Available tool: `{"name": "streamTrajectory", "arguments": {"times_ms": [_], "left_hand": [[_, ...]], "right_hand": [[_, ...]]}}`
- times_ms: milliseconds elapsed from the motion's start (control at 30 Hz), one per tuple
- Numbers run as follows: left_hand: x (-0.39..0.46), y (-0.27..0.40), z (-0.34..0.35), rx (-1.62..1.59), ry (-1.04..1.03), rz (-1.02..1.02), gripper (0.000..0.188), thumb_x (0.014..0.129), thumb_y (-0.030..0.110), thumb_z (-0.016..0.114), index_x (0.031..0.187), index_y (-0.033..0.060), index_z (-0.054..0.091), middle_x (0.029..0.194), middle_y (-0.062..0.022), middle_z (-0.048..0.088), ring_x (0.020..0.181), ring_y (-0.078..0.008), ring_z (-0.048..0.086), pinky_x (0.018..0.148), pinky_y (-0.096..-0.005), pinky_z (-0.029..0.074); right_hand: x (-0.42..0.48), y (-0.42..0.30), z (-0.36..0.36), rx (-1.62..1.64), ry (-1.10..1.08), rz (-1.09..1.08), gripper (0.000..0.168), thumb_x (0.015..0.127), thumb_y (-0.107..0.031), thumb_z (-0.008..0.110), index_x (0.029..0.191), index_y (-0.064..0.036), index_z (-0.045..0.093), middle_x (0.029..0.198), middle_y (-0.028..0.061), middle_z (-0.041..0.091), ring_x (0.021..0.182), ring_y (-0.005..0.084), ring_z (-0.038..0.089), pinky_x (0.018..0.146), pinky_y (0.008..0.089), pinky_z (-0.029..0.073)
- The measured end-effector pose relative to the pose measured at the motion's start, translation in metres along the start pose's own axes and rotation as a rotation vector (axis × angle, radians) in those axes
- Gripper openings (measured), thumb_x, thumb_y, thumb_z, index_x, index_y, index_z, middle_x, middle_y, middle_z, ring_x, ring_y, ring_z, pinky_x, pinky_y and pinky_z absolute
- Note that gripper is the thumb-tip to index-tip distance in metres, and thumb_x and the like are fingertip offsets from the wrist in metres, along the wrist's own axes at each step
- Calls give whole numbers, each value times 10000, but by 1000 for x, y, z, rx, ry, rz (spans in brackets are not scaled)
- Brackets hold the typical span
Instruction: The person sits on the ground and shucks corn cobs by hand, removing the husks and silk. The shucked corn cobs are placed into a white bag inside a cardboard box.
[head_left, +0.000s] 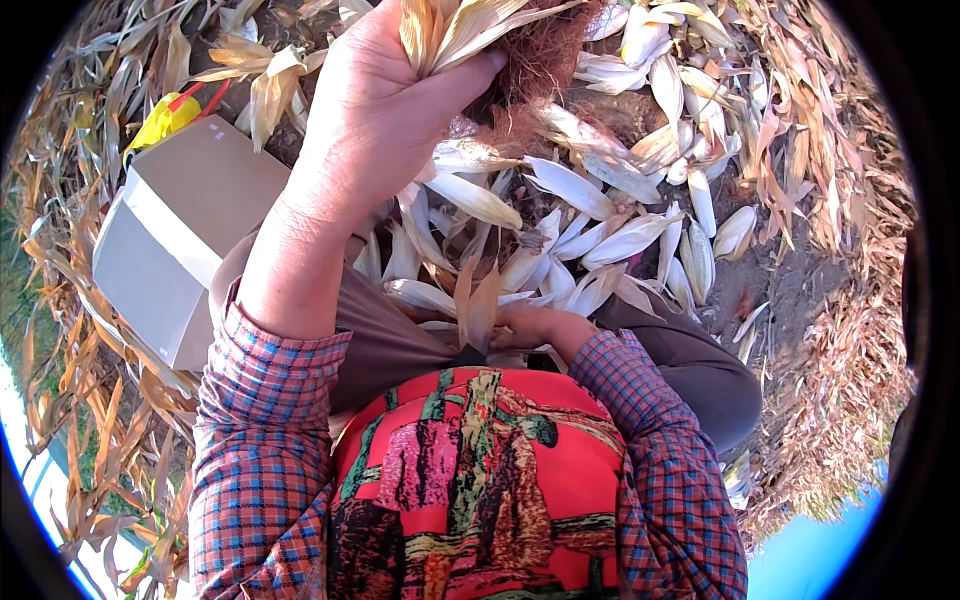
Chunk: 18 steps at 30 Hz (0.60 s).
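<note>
My left hand (382, 112) is raised at the top of the view, its thumb pressed across a bunch of dry corn husk leaves (465, 30). Reddish-brown corn silk (536, 71) hangs in a tangled mass beside that thumb. Low over my lap, my right hand (536, 326) has bent fingers beside an upright dry husk leaf (478, 304); whether they grip it is partly hidden. Between my knees and beyond lie several corn ears in pale husks, one whitish ear (476, 201) just below my left wrist.
A cardboard box (202, 187) stands at my left knee, with a yellow bag (166, 116) with red handles behind it. Dry corn stalks and leaves (810, 120) border both sides. More husked-over ears (671, 90) are piled at the upper right on bare soil (750, 289).
</note>
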<state>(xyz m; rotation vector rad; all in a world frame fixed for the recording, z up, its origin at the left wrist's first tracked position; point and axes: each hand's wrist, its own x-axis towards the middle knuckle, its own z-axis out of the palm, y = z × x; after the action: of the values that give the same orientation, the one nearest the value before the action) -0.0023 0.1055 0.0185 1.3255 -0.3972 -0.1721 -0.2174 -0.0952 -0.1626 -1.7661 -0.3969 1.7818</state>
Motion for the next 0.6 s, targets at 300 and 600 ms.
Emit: {"name": "streamTrajectory", "arguments": {"times_ms": [300,600], "left_hand": [[-15,-2,-17,135,166,-47,340,853,-37,617,1185,31,594,1089,-29,644,996,-89,588,871,-249,471],[-15,-5,-17,79,152,-57,356,846,-58,611,1193,21,586,1112,-55,639,1024,-121,595,902,-275,477]], "right_hand": [[75,48,-10,-92,822,28,448,837,-252,614,1183,9,503,1209,196,563,1093,332,571,891,403,476],[129,38,27,23,335,337,568,811,-459,598,1193,-43,543,1094,225,614,1033,367,600,895,429,475]]}}
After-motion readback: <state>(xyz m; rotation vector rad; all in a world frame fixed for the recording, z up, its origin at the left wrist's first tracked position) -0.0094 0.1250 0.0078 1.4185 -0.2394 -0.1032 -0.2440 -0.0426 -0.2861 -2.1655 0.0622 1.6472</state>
